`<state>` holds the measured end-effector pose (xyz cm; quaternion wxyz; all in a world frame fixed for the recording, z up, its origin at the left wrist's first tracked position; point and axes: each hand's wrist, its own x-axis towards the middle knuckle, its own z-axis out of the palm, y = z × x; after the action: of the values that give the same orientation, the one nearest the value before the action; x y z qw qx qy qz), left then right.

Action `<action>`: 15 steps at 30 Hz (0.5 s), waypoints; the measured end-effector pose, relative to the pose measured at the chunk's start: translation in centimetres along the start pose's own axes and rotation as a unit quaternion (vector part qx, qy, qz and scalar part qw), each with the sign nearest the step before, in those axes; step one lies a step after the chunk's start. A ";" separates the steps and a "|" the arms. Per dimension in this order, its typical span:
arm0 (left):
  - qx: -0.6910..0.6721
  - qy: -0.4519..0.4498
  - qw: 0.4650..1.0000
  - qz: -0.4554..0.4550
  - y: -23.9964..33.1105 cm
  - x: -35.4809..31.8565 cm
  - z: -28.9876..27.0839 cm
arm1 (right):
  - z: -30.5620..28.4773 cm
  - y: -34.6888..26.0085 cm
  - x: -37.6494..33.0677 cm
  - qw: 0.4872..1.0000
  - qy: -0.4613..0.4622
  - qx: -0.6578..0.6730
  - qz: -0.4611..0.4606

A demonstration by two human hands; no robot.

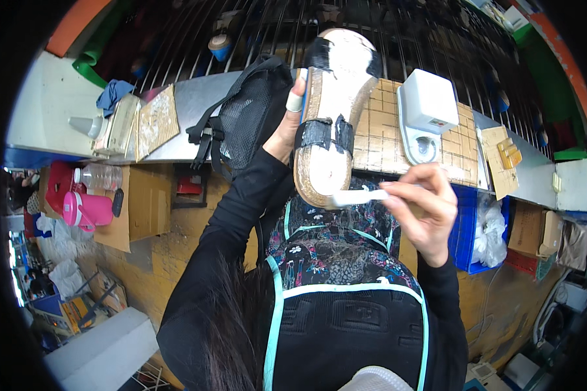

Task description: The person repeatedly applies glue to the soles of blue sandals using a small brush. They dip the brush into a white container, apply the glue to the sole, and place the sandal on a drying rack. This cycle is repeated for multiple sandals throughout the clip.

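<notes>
One white-faced, tan-edged sole (332, 99), two black bands (314, 134), upper centre. Left hand (285, 132) grips its left edge; other fingers hidden. Right-hand fingers (430, 207) pinch one slim white stick (366, 195) at the lower end, tip blurred. Risk: sole tilts, stick slips, edge smears. One white boxy plastic container (429, 101), right.

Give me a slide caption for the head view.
Left hand holds a sole-shaped piece; right hand holds a slim white tool at its near end.
</notes>
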<state>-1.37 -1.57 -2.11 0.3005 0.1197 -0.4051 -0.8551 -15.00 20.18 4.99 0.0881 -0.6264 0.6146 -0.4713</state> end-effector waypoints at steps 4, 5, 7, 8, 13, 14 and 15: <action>0.032 -0.008 0.999 0.019 0.4 0.0 0.5 | 1.9 1.8 2.5 0.985 0.067 -0.138 -0.082; 0.041 -0.002 0.999 0.021 0.2 -0.2 0.5 | 2.3 2.3 2.9 0.978 0.102 -0.158 -0.085; 0.040 0.007 0.999 0.036 -0.5 -0.1 -0.1 | 2.9 3.0 2.8 0.963 0.154 -0.194 -0.106; 0.009 0.015 0.999 0.031 -0.9 0.0 -0.5 | 3.2 3.1 2.2 0.955 0.169 -0.213 -0.117; -0.305 -0.076 0.948 -0.038 -2.7 0.9 -3.1 | 2.8 4.0 0.0 0.955 0.064 0.254 0.141; -0.335 -0.077 0.938 -0.048 -3.1 1.1 -3.3 | 3.2 4.1 -0.1 0.956 0.069 0.255 0.130; -0.320 -0.083 0.943 -0.036 -3.6 1.3 -3.5 | 3.6 4.1 -0.2 0.955 0.084 0.260 0.117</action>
<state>-2.31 -2.74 -7.04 0.2573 -0.0393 -0.1286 -0.9569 -15.24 17.73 0.08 0.2508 -0.4635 0.5452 -0.6519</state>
